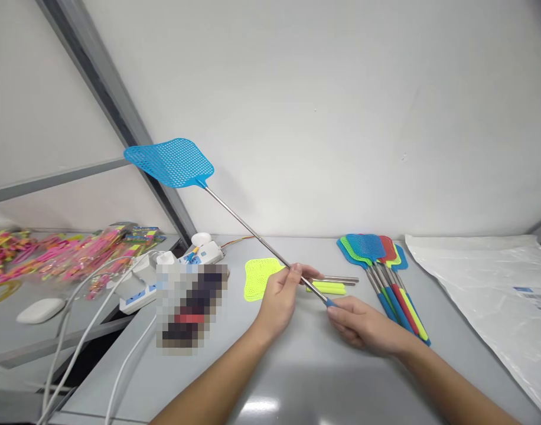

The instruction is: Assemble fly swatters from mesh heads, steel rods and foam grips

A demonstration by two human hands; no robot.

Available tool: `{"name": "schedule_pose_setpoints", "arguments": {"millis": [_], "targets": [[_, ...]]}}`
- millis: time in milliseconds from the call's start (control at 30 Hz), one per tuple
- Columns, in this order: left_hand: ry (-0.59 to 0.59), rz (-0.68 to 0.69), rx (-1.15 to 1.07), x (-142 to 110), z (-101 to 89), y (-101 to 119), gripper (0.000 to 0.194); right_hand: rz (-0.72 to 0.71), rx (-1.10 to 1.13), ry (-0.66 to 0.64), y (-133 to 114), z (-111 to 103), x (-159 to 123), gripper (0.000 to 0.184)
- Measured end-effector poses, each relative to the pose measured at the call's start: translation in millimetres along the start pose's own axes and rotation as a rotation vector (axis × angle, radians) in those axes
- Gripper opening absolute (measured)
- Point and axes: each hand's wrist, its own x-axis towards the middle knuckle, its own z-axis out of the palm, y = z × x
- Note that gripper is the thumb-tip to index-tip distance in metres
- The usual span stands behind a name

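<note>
A blue fly swatter (175, 162) with a long metal telescopic shaft slants up to the left, held above the table in both hands. My left hand (279, 295) grips the shaft partway along, thumb on top. Around the blue handle end my right hand (357, 321) is closed, hiding most of that handle. Behind my left hand lie a yellow swatter head (259, 280), a yellow handle (327, 288) and metal rods (339, 279). To the right rests a pile of assembled fly swatters (390, 283) in blue, green, red and yellow.
A white plastic mailing bag (483, 283) covers the table's right side. Power strips (140, 295) with white cables (82, 295) stand at the left, near a pixelated patch (191, 310). Beyond the gap, another surface holds bagged colourful items (93, 254) and a white device (41, 310). A wall rises behind.
</note>
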Motion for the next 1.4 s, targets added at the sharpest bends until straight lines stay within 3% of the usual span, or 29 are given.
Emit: {"name": "schedule_pose_setpoints", "arguments": {"millis": [100, 267, 367, 467, 667, 767, 833, 967, 1067, 1133, 1200, 1300, 1400], "targets": [[0.106, 0.053, -0.028, 6, -9.7, 1, 0.038, 0.016, -0.002, -0.015, -3, 2, -1, 0.044], [0.400, 0.184, -0.249, 24, -37.5, 7, 0.042, 0.079, -0.222, -0.073, -13, -2, -7, 0.046], [0.474, 0.232, -0.355, 31, -49.3, 10, 0.047, 0.104, -0.301, -0.071, -15, -4, -8, 0.046], [0.408, 0.239, -0.364, 29, -43.9, 6, 0.046, 0.110, -0.338, -0.052, -13, -7, -7, 0.048], [0.009, 0.037, -0.261, 8, -7.2, -7, 0.043, 0.118, -0.381, -0.026, -10, -20, -7, 0.049], [-0.012, 0.033, -0.230, 6, -5.2, -6, 0.044, 0.118, -0.372, -0.030, -11, -22, -7, 0.049], [0.102, 0.080, -0.289, 12, -14.9, -3, 0.048, 0.125, -0.362, -0.034, -11, -21, -8, 0.049], [0.498, 0.229, -0.437, 32, -51.6, 6, 0.049, 0.189, -0.417, -0.058, -13, -21, -10, 0.047], [0.614, 0.265, -0.443, 41, -68.4, 9, 0.046, 0.204, -0.453, -0.078, -14, -23, -12, 0.046], [0.583, 0.244, -0.433, 39, -62.5, 6, 0.043, 0.208, -0.451, -0.089, -14, -25, -12, 0.045], [0.491, 0.205, -0.395, 30, -43.8, -1, 0.042, 0.206, -0.439, -0.087, -13, -27, -13, 0.046], [0.242, 0.096, -0.340, 13, -9.2, -13, 0.042, 0.190, -0.419, -0.093, -12, -30, -13, 0.045], [0.136, 0.040, -0.398, 3, 7.5, -18, 0.043, 0.183, -0.418, -0.093, -12, -31, -12, 0.043]]}}
